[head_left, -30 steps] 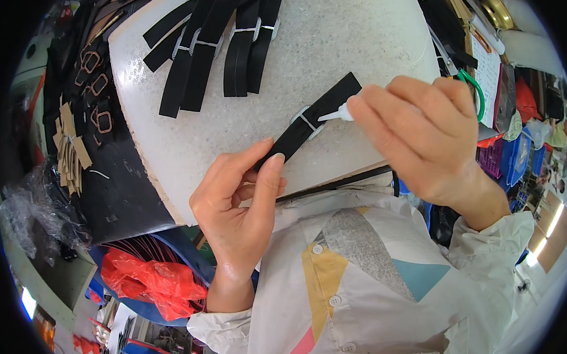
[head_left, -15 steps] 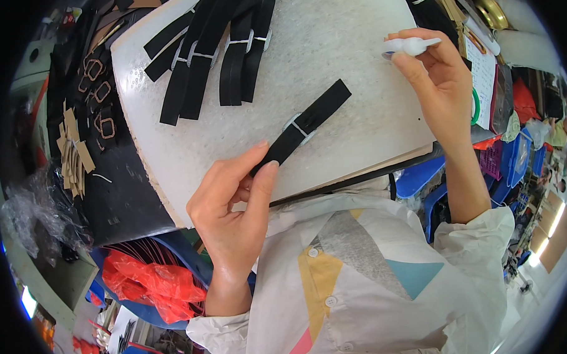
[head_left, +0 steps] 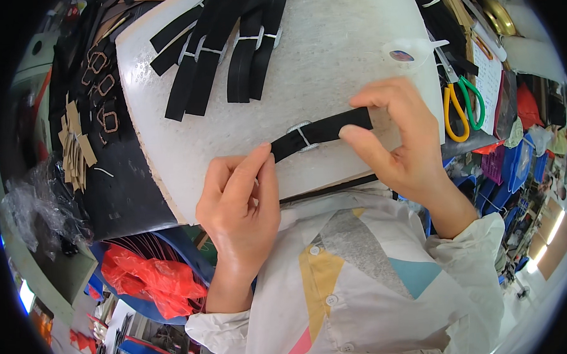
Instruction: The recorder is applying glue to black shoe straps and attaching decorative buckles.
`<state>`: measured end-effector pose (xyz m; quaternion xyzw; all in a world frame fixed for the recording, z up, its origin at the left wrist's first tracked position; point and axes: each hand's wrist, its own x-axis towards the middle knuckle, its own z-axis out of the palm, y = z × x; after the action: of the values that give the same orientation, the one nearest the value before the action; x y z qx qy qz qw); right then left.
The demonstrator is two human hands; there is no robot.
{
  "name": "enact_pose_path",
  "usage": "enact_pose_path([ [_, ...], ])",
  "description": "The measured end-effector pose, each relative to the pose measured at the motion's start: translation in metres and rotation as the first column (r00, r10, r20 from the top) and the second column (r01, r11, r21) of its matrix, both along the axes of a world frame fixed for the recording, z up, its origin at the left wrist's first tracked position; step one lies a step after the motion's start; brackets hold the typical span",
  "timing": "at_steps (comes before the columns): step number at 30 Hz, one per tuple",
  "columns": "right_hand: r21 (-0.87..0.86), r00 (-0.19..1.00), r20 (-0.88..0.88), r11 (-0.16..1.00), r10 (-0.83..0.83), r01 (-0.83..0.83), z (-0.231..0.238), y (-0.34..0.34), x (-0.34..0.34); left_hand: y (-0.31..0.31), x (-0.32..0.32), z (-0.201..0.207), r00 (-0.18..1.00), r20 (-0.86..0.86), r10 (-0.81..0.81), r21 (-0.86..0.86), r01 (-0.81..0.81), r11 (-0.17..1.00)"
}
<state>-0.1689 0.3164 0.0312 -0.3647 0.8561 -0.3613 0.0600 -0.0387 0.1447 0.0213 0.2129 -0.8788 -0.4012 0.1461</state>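
Between my left hand's [head_left: 237, 203] thumb and fingertips is the left end of a short black strap [head_left: 338, 125]. A silver, sparkly buckle [head_left: 303, 147] sits around the strap's middle. My right hand [head_left: 401, 135] is at the strap's right end, thumb and forefinger apart on either side of it. The thumb tip is close to the strap's lower edge; whether it touches I cannot tell. Beyond that hand a small white squeeze bottle [head_left: 416, 51] with a thin nozzle lies on the whitish board [head_left: 329, 57]. More black straps [head_left: 189, 80] with silver buckles lie at the board's far left.
Scissors [head_left: 457, 111] with one yellow and one green handle lie at the board's right edge. On the black tabletop [head_left: 125, 195] at left are several copper-coloured buckles [head_left: 108, 122] and a bundle of tan strips [head_left: 75, 147]. A red plastic bag [head_left: 146, 278] hangs below.
My right hand has put the white bottle down on the board and come left and nearer, to the strap's right end. The strap has swung to lie flatter, still held by my left hand.
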Motion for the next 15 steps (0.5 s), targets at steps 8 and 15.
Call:
enact_pose_path([
  [8,-0.157,0.949,-0.315,0.984,0.035,-0.088,-0.02,-0.018,0.015,0.007,-0.014,-0.022,0.956,-0.29,-0.053,-0.208,-0.009,0.978],
  [15,-0.126,0.946,-0.252,0.962,0.203,-0.24,-0.026,-0.005,0.014,-0.003,-0.01,-0.021,0.944,-0.239,-0.228,-0.218,0.177,0.96],
])
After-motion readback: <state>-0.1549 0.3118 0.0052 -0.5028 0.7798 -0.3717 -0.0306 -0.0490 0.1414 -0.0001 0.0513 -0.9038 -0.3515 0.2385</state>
